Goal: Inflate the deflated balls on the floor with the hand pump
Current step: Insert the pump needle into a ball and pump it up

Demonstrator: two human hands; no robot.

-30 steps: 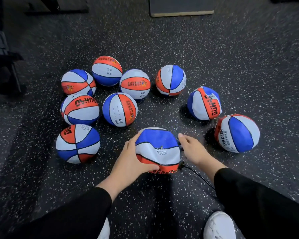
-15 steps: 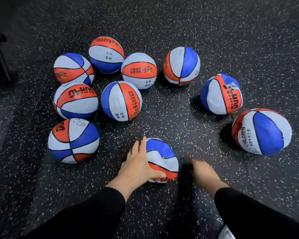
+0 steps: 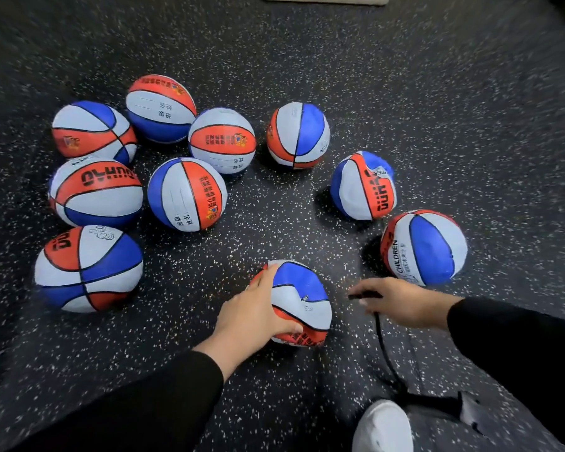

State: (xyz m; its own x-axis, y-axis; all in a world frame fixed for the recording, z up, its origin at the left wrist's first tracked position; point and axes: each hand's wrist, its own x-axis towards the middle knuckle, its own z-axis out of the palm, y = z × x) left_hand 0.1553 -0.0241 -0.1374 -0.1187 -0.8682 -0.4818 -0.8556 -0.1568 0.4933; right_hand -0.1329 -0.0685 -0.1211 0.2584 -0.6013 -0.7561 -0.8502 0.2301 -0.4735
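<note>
The left hand [image 3: 258, 316] is grasping the nearest ball [image 3: 302, 303] on the speckled floor [image 3: 437, 125], thumb curling under it. The right hand [image 3: 402, 301] is pinching the black hose tip [image 3: 364, 295] just beside the ball at 3 o'clock. The hose [image 3: 384, 350] is running toward 6 o'clock, where the pump is blurred and hard to make out. Nine other balls, such as one [image 3: 186, 194] at 11 o'clock, are lying beyond.

Nearest lies a sagging red, white and blue ball [image 3: 302, 301], its valve facing up. Nine matching balls ring it on the floor from nine to three o'clock; the two at two o'clock [image 3: 363, 185] and three o'clock [image 3: 424, 247] look dented. The pump's black hose [image 3: 384, 350] runs toward five o'clock.
</note>
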